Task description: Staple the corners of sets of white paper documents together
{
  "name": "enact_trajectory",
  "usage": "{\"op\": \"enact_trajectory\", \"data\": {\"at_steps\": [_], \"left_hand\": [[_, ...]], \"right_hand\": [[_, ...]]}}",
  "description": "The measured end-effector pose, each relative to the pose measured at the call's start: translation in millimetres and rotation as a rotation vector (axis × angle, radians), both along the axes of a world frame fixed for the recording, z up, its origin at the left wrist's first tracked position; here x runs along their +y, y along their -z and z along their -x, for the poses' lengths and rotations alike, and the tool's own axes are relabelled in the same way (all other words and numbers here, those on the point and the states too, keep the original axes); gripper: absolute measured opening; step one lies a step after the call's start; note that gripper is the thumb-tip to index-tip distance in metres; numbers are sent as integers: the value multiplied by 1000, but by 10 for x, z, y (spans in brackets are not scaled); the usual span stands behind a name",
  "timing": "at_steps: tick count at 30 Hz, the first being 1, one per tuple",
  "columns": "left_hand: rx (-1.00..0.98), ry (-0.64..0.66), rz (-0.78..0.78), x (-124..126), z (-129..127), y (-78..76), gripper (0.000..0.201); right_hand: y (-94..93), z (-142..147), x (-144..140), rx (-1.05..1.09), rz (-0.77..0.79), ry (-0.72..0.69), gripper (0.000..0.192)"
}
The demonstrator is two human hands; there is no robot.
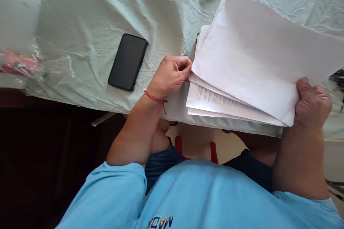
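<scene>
Your right hand [313, 103] grips the lifted sheets [258, 57]; your left hand [170, 75] pinches a lower page [212, 98] (printed); the rest of the stack lies unturned on the worktop [88, 25].

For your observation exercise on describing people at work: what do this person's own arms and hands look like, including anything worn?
Both forearms are bare. The left hand has a thin red cord bracelet at the wrist, with a knotted end hanging. The right hand shows no ring or band. A light blue short sleeve covers the left upper arm.
</scene>
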State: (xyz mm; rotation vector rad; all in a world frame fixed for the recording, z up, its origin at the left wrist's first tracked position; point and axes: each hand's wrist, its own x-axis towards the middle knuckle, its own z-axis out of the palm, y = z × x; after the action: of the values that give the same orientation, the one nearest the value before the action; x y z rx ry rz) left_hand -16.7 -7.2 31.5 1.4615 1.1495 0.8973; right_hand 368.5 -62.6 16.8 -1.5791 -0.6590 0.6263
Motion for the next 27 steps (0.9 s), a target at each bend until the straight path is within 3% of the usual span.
{"op": "enact_trajectory", "data": {"at_steps": [4,9,14,22,27], "left_hand": [[29,3,-19,5,8,15,62],[43,-57,-50,-1,-11,28,67],[95,-104,-82,-19,-43,-3,57],[182,-20,3,-32,-39,-65,54],[-23,-70,68,-25,-89,-46,64]], "right_hand": [[-19,23,-17,-5,-4,-14,59],[-9,30,-5,-22,4,-1,74],[-2,10,13,-39,19,18,87],[-43,19,35,-70,75,48,60],[-20,29,56,-54,56,78,60]]}}
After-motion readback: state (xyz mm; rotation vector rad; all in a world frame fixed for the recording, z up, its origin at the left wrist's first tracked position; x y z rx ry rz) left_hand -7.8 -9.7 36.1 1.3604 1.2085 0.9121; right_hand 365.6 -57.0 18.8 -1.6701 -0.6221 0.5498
